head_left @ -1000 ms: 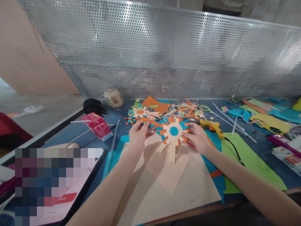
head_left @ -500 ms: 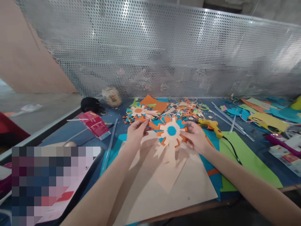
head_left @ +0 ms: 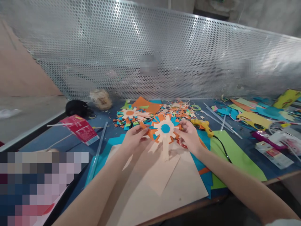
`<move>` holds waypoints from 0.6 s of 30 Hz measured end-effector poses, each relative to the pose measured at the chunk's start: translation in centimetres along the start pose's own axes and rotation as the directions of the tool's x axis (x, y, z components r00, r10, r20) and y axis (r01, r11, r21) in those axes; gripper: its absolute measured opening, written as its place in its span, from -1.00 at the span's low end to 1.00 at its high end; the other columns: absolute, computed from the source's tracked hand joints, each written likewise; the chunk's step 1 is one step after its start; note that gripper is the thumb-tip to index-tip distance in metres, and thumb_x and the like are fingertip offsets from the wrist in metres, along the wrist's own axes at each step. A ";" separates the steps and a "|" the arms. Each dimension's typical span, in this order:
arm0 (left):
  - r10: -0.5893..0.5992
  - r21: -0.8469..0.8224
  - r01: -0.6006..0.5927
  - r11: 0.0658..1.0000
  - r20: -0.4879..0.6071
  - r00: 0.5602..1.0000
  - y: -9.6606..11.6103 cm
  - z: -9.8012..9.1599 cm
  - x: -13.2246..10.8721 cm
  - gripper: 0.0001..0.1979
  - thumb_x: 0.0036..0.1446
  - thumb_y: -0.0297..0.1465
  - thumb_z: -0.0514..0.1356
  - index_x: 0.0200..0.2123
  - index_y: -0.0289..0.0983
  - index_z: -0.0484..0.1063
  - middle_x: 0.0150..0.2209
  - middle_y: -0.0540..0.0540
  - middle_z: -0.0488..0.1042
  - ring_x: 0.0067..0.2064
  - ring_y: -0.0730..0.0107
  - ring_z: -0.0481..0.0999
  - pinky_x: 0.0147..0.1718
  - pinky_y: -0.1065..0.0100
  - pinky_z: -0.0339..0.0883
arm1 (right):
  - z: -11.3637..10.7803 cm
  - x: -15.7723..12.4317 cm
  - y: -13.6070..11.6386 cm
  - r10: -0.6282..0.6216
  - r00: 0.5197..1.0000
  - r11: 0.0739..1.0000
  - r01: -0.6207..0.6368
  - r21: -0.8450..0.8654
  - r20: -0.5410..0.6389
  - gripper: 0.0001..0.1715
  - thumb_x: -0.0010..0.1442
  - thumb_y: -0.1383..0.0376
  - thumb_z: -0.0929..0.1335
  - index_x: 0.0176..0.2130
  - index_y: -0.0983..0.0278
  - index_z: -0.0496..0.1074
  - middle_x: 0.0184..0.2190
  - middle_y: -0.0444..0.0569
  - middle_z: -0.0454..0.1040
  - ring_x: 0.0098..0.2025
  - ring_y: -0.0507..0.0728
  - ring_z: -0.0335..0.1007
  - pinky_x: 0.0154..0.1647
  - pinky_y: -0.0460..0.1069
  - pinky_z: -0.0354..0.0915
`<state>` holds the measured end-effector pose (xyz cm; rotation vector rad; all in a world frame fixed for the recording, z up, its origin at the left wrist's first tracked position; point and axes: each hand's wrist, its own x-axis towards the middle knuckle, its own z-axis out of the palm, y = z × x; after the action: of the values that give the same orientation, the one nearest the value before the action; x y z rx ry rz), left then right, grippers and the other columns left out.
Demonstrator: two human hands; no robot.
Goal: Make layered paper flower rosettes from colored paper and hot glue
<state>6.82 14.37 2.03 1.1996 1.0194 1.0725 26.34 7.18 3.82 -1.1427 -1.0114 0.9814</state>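
Right now I've got paper rosette (head_left: 165, 128) up between both hands, over beige sheet (head_left: 141, 201). Left hand (head_left: 134, 138) pinching orange strip at its left side, right hand (head_left: 190, 138) pinching right rim. Scalloped blue centre, cream petals, orange and blue loops behind, cream tails hanging. Can't see its back; some fingertips hidden. Red bit (head_left: 184, 145) under right hand too covered to name.

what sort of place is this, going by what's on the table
Probably a paper-craft workspace, perhaps a workshop or classroom: there's a layered paper rosette, a corded yellow glue gun and a heap of cut paper scraps on the blue table.
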 end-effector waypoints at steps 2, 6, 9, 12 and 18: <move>-0.035 -0.087 0.037 0.996 0.025 0.999 -0.1 0.2 0.0 -0.70 -0.26 -0.27 0.32 -0.41 -0.30 0.42 -0.43 -0.05 0.52 -0.43 0.44 0.47 -0.51 0.48 0.33 | -0.1 0.1 0.1 0.008 1.000 1.000 -0.008 -0.009 -0.004 -0.54 -0.16 0.19 0.42 -0.29 0.22 0.15 -0.44 -0.25 0.33 -0.78 -0.16 0.11 -0.91 -0.20 0.08; -0.089 -0.190 0.093 0.977 0.033 0.995 0.2 0.7 -0.3 -0.78 -0.21 -0.39 0.27 -0.40 -0.32 0.42 -0.46 -0.06 0.51 -0.44 0.40 0.50 -0.42 0.38 0.40 | -0.2 0.1 0.3 0.020 1.000 0.999 -0.020 -0.031 -0.001 -0.53 -0.14 0.18 0.42 -0.26 0.23 0.17 -0.36 -0.19 0.36 -0.71 -0.12 0.22 -0.86 -0.18 0.19; -0.075 -0.132 0.078 0.988 0.029 0.997 0.5 1.0 -0.6 -0.80 -0.19 -0.40 0.21 -0.39 -0.32 0.41 -0.47 -0.06 0.50 -0.46 0.40 0.49 -0.44 0.37 0.40 | -0.2 0.1 0.6 0.003 1.000 1.000 -0.003 -0.019 0.005 -0.54 -0.13 0.19 0.42 -0.26 0.23 0.18 -0.36 -0.18 0.37 -0.67 -0.09 0.25 -0.85 -0.17 0.22; -0.028 0.083 0.027 0.996 0.018 0.999 0.7 0.8 -0.7 -0.82 -0.18 -0.37 0.13 -0.43 -0.31 0.38 -0.51 -0.02 0.45 -0.51 0.46 0.44 -0.53 0.44 0.34 | -0.1 0.2 0.6 -0.005 1.000 1.000 0.005 -0.008 -0.001 -0.55 -0.14 0.20 0.42 -0.27 0.23 0.18 -0.40 -0.20 0.37 -0.68 -0.09 0.24 -0.86 -0.16 0.23; -0.033 0.386 -0.004 0.923 0.089 0.996 0.9 -1.1 -0.2 -0.84 -0.19 -0.34 0.07 -0.56 -0.32 0.36 -0.66 0.03 0.35 -0.73 0.61 0.14 -0.77 0.53 -0.05 | -0.8 1.0 -0.2 -0.100 0.977 0.975 0.134 0.178 -0.189 -0.56 -0.15 0.23 0.41 -0.28 0.20 0.17 -0.48 -0.27 0.32 -0.62 -0.07 0.25 -0.85 -0.19 0.18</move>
<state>5.67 14.41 2.81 1.5416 1.1993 0.8145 27.36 7.94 4.07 -0.9823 -0.8133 0.8449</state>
